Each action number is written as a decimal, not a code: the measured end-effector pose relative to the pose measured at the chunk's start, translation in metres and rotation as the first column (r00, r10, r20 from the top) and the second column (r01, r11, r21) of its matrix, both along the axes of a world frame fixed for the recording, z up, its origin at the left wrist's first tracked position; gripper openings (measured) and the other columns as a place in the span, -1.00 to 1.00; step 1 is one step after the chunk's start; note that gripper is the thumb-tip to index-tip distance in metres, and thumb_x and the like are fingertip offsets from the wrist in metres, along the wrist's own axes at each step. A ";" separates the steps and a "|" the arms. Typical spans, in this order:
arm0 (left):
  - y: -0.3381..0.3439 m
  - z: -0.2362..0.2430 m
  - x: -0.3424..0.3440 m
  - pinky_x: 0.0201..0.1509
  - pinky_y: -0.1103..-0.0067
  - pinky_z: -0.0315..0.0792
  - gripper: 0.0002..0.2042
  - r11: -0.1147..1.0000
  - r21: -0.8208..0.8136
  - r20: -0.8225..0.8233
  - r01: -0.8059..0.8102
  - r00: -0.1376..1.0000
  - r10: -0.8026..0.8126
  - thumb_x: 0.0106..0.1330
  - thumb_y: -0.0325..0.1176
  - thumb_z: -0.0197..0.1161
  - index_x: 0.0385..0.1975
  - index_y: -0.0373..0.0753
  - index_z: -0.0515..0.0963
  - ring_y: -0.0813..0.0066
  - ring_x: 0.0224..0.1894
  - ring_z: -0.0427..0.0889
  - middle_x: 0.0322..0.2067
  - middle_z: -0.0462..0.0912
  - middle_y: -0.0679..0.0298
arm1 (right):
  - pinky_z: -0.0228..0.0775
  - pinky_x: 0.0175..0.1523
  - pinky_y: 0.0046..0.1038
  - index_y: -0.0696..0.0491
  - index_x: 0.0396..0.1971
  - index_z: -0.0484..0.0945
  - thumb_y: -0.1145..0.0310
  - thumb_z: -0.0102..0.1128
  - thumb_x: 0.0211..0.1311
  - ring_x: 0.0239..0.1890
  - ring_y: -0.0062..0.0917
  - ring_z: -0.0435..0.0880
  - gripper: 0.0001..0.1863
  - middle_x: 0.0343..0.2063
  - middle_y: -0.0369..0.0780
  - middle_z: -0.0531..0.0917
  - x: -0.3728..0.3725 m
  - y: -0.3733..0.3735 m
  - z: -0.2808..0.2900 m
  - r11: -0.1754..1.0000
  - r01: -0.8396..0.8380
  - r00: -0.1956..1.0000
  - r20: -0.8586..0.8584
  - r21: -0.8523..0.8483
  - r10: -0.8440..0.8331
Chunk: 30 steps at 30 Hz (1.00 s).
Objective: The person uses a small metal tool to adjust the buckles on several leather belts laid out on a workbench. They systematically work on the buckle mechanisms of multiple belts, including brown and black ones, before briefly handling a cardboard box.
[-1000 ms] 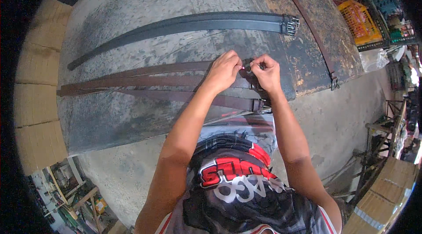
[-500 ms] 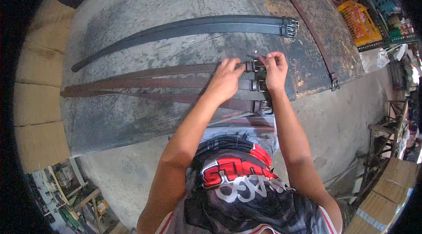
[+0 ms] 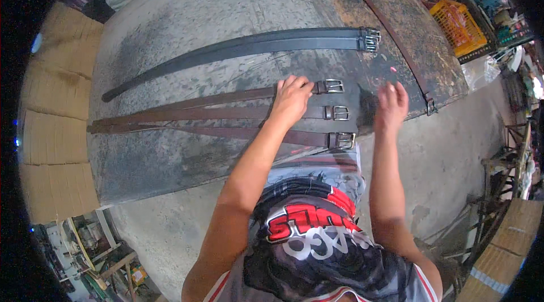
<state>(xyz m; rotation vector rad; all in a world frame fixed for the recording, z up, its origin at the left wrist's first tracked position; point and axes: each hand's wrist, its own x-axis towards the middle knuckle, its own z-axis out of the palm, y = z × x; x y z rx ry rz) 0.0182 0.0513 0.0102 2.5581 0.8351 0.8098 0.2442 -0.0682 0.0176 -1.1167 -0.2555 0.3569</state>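
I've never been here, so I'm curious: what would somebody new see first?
Probably the three long, flat, dark brown, silver-buckled belts, fanned out mid-picture on the worn grey table, the left grip covering part of the farthest one. Beyond them lie flat black, metal-buckled belts. A bright orange-yellow plastic crate stands out at the upper right.

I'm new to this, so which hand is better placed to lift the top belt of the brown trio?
Probably the left hand: it apparently touches the top belt; the right hand hovers apart.
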 end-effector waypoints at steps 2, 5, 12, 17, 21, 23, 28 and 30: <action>0.005 0.000 0.004 0.01 0.29 0.36 -0.81 1.000 -0.014 -0.038 -0.027 0.999 0.026 0.23 -0.42 0.15 -0.18 -0.22 0.60 0.10 -0.16 0.54 -0.27 0.62 0.15 | 0.43 -0.05 -0.56 0.20 -0.01 0.45 0.46 0.23 0.26 -0.14 -0.57 0.55 -0.67 -0.11 -0.21 0.58 0.002 -0.044 0.018 0.998 -0.009 1.000 0.025 -0.059 0.011; 0.015 0.003 0.008 -0.02 0.27 0.36 -0.83 0.992 -0.122 -0.024 -0.001 1.000 -0.002 0.26 -0.38 0.13 -0.21 -0.17 0.61 0.11 -0.20 0.56 -0.34 0.64 0.17 | 0.37 -0.06 -0.55 0.18 -0.09 0.48 0.45 0.23 0.25 -0.15 -0.62 0.51 -0.73 -0.19 -0.26 0.56 0.013 -0.119 -0.001 0.919 0.082 0.991 0.131 -0.386 -0.034; 0.032 -0.005 0.014 -0.02 0.28 0.34 -0.82 0.997 -0.070 0.085 0.020 0.996 -0.014 0.13 -0.39 0.29 -0.27 -0.21 0.57 0.13 -0.13 0.51 -0.26 0.51 0.20 | 0.32 -0.56 -0.50 0.07 -0.38 0.39 0.57 0.20 0.11 -0.61 -0.56 0.48 -0.83 -0.56 -0.26 0.47 0.063 -0.426 -0.210 0.577 0.320 0.919 0.097 -0.752 -0.383; 0.034 -0.011 0.004 -0.02 0.31 0.34 -0.81 0.965 -0.223 0.057 0.136 0.990 -0.126 0.12 -0.38 0.30 -0.26 -0.20 0.57 0.20 -0.13 0.53 -0.27 0.52 0.23 | 0.23 -0.64 -0.49 0.09 -0.30 0.44 0.51 0.16 0.13 -0.67 -0.52 0.46 -0.86 -0.61 -0.29 0.49 0.056 -0.572 -0.272 0.570 0.011 0.879 -0.264 -0.822 -0.398; 0.020 -0.004 0.008 -0.06 0.31 0.38 -0.88 0.972 -0.077 0.082 0.221 0.973 -0.215 0.15 -0.41 0.25 -0.33 -0.24 0.57 0.18 -0.15 0.53 -0.31 0.53 0.23 | 0.24 -0.62 -0.53 0.16 -0.08 0.44 0.54 0.18 0.11 -0.68 -0.57 0.42 -0.67 -0.58 -0.29 0.51 0.074 -0.503 -0.252 0.444 0.173 0.880 -0.064 -0.879 -0.470; 0.015 -0.004 0.009 -0.08 0.32 0.40 -0.90 0.983 -0.018 0.023 0.181 0.983 -0.180 0.16 -0.42 0.23 -0.36 -0.26 0.57 0.18 -0.15 0.54 -0.31 0.53 0.22 | 0.31 -0.53 -0.55 0.17 0.02 0.39 0.58 0.21 0.09 -0.58 -0.60 0.44 -0.56 -0.48 -0.29 0.53 0.085 -0.411 -0.200 0.565 0.244 0.935 0.036 -0.789 -0.354; 0.018 -0.012 0.013 -0.11 0.29 0.41 -0.95 0.980 -0.042 0.076 0.195 0.979 -0.192 0.20 -0.46 0.16 -0.41 -0.28 0.52 0.11 -0.19 0.53 -0.32 0.51 0.17 | 0.48 -0.12 -0.53 0.19 0.06 0.37 0.59 0.16 0.22 -0.24 -0.55 0.57 -0.61 -0.22 -0.23 0.53 0.080 -0.202 -0.061 0.894 0.225 0.963 0.226 -0.387 -0.145; 0.020 -0.014 0.013 -0.12 0.28 0.41 -0.94 0.978 -0.120 0.145 0.172 0.977 -0.154 0.21 -0.46 0.15 -0.39 -0.30 0.50 0.04 -0.20 0.52 -0.32 0.51 0.12 | 0.48 -0.02 -0.48 0.21 0.03 0.41 0.57 0.16 0.25 -0.15 -0.50 0.60 -0.66 -0.14 -0.19 0.56 0.042 -0.129 -0.006 0.921 0.142 0.952 0.304 -0.364 -0.026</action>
